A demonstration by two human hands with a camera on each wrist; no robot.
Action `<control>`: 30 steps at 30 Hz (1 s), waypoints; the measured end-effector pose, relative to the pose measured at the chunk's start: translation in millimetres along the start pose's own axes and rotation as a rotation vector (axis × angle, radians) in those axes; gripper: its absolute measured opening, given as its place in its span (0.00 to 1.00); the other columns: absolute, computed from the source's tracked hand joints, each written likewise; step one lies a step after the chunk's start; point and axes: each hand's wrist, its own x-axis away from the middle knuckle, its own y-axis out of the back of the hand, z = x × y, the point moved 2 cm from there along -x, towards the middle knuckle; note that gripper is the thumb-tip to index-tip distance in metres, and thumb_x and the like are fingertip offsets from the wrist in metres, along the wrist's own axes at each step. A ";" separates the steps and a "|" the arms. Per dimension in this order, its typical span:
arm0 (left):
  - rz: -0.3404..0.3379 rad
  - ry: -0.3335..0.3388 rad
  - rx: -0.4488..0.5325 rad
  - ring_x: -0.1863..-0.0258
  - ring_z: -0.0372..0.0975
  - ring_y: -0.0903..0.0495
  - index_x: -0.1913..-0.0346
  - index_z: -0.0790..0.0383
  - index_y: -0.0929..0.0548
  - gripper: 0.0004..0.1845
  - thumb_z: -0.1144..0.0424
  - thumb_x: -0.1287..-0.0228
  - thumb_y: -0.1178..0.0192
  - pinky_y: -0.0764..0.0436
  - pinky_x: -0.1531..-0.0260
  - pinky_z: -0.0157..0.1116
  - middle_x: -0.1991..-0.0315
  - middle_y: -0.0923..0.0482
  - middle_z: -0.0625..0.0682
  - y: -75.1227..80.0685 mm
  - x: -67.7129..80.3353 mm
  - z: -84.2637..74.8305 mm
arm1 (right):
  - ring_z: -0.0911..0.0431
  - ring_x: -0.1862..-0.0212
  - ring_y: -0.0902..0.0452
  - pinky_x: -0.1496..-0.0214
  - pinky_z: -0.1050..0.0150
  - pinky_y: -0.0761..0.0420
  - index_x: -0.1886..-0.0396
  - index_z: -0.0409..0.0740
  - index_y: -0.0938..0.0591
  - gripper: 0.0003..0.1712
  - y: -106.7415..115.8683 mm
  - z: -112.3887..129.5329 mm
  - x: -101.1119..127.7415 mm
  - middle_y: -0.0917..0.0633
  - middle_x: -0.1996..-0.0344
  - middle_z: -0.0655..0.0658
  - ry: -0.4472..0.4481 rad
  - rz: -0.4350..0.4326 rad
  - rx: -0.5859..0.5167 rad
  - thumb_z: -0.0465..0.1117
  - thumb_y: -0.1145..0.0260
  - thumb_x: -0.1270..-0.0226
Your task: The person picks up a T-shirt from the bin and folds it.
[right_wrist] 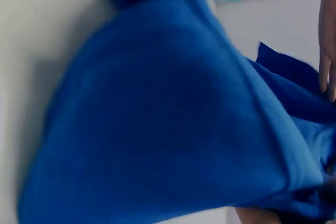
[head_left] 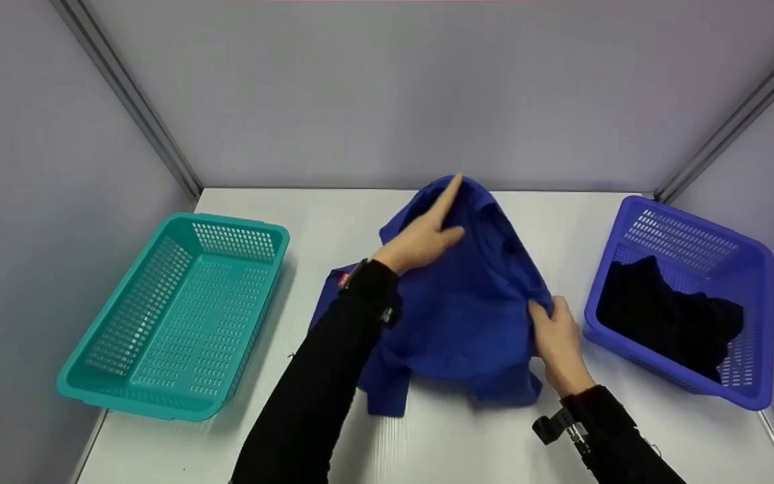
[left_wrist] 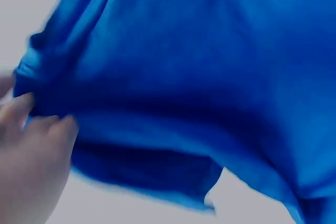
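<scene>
A blue shirt [head_left: 454, 323], rumpled and partly raised, lies at the middle of the white table. Across its upper part reaches my left hand [head_left: 420, 238], index finger and thumb straight, the fingertip touching the rounded top edge. My right hand [head_left: 558, 346] pinches the shirt's right edge between thumb and fingers. Seen from the left wrist, blue cloth fills most of the picture, and a hand grips its edge at the left. Cloth also fills the right wrist view, where the straight fingers of the left hand [right_wrist: 328, 61] show at the right edge.
To the left stands a teal basket [head_left: 212, 289] with nothing in it. A blue-purple basket [head_left: 760, 323] at the right contains black cloth [head_left: 669, 316]. Grey panels [head_left: 394, 94] enclose the table [head_left: 441, 444] at the back and sides.
</scene>
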 end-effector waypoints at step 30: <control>-0.031 0.532 -0.804 0.19 0.62 0.41 0.22 0.69 0.33 0.32 0.50 0.15 0.53 0.39 0.23 0.62 0.20 0.38 0.66 6.5 154.1 180.3 | 0.13 0.25 0.53 0.28 0.22 0.41 0.18 0.39 0.35 0.46 -29.2 -58.4 -26.2 0.44 0.20 0.22 0.478 0.534 1.020 0.49 0.27 0.29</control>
